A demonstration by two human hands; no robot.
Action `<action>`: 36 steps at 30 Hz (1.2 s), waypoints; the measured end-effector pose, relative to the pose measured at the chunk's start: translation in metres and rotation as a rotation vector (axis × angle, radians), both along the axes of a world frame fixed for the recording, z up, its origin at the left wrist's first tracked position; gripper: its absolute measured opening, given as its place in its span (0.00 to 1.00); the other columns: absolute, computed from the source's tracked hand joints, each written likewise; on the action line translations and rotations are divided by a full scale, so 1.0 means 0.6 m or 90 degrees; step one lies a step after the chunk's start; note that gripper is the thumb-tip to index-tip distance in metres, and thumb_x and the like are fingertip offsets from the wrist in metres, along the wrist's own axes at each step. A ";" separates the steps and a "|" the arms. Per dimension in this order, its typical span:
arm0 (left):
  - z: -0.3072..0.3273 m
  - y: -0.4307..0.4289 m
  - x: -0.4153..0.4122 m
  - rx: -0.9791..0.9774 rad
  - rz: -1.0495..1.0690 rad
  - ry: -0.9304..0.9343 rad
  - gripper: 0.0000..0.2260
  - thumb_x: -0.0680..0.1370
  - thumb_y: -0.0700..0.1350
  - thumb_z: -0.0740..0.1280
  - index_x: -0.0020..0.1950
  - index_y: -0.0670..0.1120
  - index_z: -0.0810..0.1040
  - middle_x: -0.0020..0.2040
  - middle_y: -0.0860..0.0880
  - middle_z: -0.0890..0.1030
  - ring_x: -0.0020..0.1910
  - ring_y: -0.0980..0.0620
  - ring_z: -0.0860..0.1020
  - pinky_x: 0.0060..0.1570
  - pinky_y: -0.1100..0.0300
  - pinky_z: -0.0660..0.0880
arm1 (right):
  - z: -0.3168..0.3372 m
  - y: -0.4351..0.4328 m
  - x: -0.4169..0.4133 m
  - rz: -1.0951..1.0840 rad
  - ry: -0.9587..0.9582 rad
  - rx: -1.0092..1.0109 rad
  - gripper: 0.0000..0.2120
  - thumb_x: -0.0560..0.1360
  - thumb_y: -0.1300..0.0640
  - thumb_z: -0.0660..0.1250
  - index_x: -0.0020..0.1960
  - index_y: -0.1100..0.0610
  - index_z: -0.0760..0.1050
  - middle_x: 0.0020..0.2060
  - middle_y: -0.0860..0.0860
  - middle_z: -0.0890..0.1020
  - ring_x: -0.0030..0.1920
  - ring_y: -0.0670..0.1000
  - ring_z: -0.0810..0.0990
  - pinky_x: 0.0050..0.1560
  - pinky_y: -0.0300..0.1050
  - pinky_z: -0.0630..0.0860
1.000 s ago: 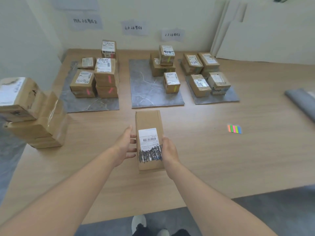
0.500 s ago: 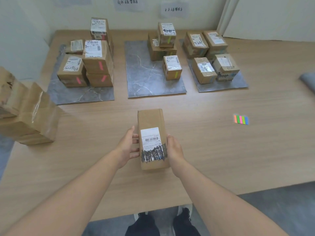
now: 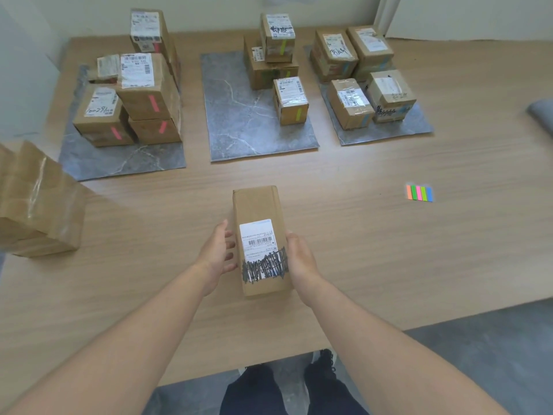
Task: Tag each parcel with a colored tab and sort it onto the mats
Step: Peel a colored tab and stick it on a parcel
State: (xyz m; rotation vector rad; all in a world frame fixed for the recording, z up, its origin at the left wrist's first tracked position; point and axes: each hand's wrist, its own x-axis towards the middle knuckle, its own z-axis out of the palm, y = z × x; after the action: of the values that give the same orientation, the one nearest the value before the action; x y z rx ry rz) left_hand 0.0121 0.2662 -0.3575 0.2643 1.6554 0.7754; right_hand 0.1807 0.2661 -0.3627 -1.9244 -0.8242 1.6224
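A long brown parcel (image 3: 260, 235) with a white label, its lower half scribbled over in black, lies on the wooden table (image 3: 374, 265) in front of me. My left hand (image 3: 217, 254) touches its left side with fairly straight fingers. My right hand (image 3: 300, 257) lies against its right side, fingers mostly hidden. No tab shows on this parcel. A strip of colored tabs (image 3: 419, 193) lies to the right. Beyond are three grey mats: left mat (image 3: 125, 160) with pink-tagged parcels, middle mat (image 3: 236, 115) with green-tagged ones, right mat (image 3: 419, 124) with blue-tagged ones.
A stack of untagged brown parcels (image 3: 39, 205) stands at the left table edge. A grey folded item (image 3: 543, 113) lies at the far right. A wall runs behind the mats. The table's near edge and my legs are just below the parcel.
The view has tilted down and drawn closer to the table. Both hands stay at the sides of the long parcel, which has barely moved.
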 end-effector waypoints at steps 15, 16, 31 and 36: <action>0.075 0.094 0.143 0.187 -0.062 0.115 0.20 0.83 0.57 0.55 0.69 0.48 0.75 0.67 0.49 0.74 0.68 0.50 0.69 0.73 0.48 0.63 | 0.048 0.063 0.143 -0.149 0.019 0.124 0.11 0.79 0.44 0.60 0.50 0.49 0.76 0.48 0.46 0.80 0.60 0.54 0.79 0.63 0.50 0.72; 0.076 0.100 0.166 0.182 -0.072 0.109 0.21 0.83 0.57 0.55 0.70 0.48 0.74 0.68 0.49 0.74 0.68 0.50 0.69 0.74 0.47 0.62 | 0.049 0.072 0.161 -0.153 0.026 0.125 0.13 0.75 0.41 0.60 0.49 0.49 0.76 0.48 0.47 0.80 0.60 0.55 0.79 0.64 0.52 0.73; 0.034 0.208 0.509 0.115 -0.094 0.098 0.22 0.84 0.57 0.53 0.70 0.47 0.74 0.69 0.47 0.75 0.69 0.44 0.69 0.71 0.48 0.65 | 0.003 0.194 0.483 -0.141 0.098 0.113 0.10 0.83 0.51 0.58 0.55 0.51 0.78 0.56 0.50 0.82 0.52 0.52 0.80 0.59 0.53 0.78; 0.019 0.236 0.595 0.123 -0.152 0.098 0.21 0.84 0.55 0.54 0.70 0.47 0.74 0.70 0.47 0.75 0.70 0.46 0.71 0.70 0.51 0.65 | -0.017 0.218 0.552 -0.179 0.093 0.097 0.11 0.84 0.53 0.58 0.57 0.52 0.78 0.52 0.49 0.82 0.46 0.50 0.79 0.45 0.45 0.76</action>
State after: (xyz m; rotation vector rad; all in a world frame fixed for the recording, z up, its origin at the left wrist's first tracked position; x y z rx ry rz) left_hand 0.3692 0.4081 -0.3463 0.6598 1.6553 0.7468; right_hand 0.5119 0.3971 -0.3726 -1.7064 -0.5708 1.4659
